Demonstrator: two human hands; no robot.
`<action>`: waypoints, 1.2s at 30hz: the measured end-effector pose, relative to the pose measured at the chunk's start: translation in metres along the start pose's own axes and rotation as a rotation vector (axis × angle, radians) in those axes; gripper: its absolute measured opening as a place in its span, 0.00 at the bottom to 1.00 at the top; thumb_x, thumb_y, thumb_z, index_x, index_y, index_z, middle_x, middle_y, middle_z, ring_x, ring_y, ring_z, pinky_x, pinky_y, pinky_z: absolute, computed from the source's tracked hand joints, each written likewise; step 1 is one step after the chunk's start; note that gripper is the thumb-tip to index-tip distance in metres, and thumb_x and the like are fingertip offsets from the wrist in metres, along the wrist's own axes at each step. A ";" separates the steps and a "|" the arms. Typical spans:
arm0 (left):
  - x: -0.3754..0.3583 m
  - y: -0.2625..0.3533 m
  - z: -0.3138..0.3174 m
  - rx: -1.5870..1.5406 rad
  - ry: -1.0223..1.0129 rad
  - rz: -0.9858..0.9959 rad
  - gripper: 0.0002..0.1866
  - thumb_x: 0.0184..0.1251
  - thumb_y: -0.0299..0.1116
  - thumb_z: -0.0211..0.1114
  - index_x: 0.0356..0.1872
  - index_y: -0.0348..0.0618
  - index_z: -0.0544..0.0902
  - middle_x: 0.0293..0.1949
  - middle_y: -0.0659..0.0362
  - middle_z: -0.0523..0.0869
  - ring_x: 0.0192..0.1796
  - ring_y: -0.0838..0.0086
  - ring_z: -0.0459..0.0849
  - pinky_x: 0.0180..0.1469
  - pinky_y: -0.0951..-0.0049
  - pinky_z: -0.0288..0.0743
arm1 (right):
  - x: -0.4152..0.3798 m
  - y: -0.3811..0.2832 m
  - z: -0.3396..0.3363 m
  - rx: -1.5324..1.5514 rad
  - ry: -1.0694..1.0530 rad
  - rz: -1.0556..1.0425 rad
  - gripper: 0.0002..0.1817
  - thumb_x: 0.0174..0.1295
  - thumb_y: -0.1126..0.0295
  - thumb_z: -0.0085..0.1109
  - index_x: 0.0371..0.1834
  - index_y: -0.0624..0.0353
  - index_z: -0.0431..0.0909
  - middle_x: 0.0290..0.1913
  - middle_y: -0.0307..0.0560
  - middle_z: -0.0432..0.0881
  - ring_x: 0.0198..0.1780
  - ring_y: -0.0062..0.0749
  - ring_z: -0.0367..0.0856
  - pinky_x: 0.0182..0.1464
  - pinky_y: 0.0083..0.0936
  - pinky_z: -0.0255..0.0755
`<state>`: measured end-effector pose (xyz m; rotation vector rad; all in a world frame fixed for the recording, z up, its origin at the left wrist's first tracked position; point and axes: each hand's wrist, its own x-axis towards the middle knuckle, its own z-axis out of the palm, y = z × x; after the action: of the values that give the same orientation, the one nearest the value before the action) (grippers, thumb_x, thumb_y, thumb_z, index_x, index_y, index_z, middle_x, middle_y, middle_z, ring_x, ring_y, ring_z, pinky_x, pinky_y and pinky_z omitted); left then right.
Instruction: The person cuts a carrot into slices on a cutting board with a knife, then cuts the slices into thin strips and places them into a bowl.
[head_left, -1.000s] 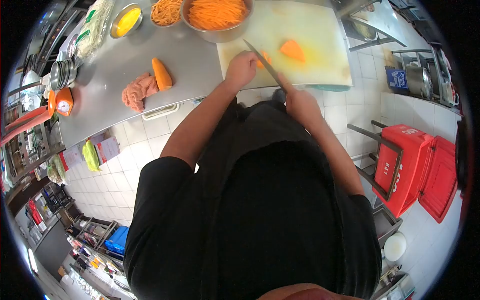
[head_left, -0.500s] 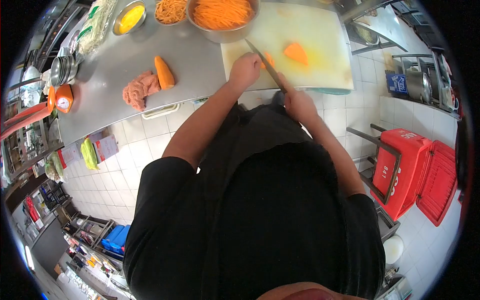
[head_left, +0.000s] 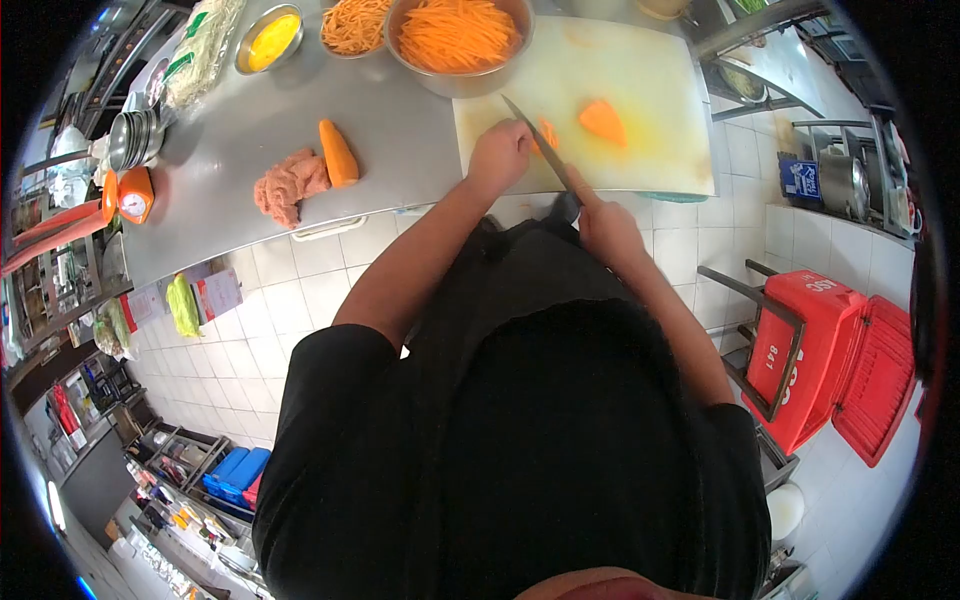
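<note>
My right hand [head_left: 611,230] is wrapped round the handle of a kitchen knife [head_left: 538,138]. The blade slants up and left across the near left part of a pale cutting board [head_left: 665,95]. Left of the blade, my left hand [head_left: 500,156] is closed, fingers curled close to the steel; whatever lies under them is hidden. Thin orange carrot pieces [head_left: 547,132] lie just right of the blade. Farther right on the board sits a thick carrot chunk [head_left: 603,123], touched by neither hand.
A bowl of carrot shreds [head_left: 462,38] stands at the board's far left corner, with a smaller bowl of shreds [head_left: 356,27] beside it. A carrot [head_left: 338,154] and raw minced meat [head_left: 291,186] lie on the steel table [head_left: 400,130]. A red cooler box [head_left: 805,350] stands at right.
The view has shifted a little, so the table appears lower and farther right. My right hand and the knife have drawn slightly back toward my body. My left hand stays beside the blade.
</note>
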<state>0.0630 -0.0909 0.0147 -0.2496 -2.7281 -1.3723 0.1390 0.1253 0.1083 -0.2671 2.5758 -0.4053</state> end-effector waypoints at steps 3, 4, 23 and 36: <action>0.006 -0.001 -0.001 0.016 0.009 0.031 0.03 0.67 0.26 0.64 0.37 0.40 0.85 0.37 0.46 0.87 0.41 0.48 0.87 0.44 0.53 0.81 | 0.009 0.005 -0.002 0.030 0.023 -0.013 0.44 0.70 0.71 0.50 0.88 0.29 0.46 0.39 0.71 0.87 0.40 0.64 0.89 0.45 0.60 0.80; 0.004 -0.004 0.001 0.018 0.012 0.040 0.03 0.67 0.26 0.65 0.37 0.40 0.85 0.37 0.46 0.87 0.41 0.48 0.87 0.44 0.53 0.81 | 0.007 0.003 -0.003 0.035 0.017 -0.016 0.45 0.70 0.71 0.50 0.88 0.29 0.46 0.39 0.71 0.87 0.41 0.64 0.89 0.45 0.60 0.80; -0.001 -0.005 0.004 -0.020 0.047 0.033 0.01 0.66 0.25 0.66 0.37 0.41 0.84 0.35 0.47 0.86 0.40 0.48 0.87 0.43 0.53 0.80 | -0.002 0.001 -0.015 0.005 0.018 -0.038 0.43 0.70 0.73 0.49 0.88 0.30 0.48 0.36 0.69 0.87 0.38 0.64 0.88 0.44 0.60 0.80; -0.004 0.002 0.000 -0.013 0.021 0.007 0.02 0.67 0.25 0.65 0.38 0.40 0.84 0.37 0.47 0.87 0.40 0.48 0.87 0.44 0.53 0.81 | 0.005 0.019 0.016 0.224 0.123 -0.110 0.44 0.68 0.74 0.54 0.87 0.33 0.54 0.34 0.71 0.84 0.36 0.69 0.84 0.43 0.61 0.76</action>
<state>0.0675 -0.0903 0.0153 -0.2438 -2.6994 -1.3838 0.1406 0.1378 0.0870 -0.3124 2.6127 -0.7663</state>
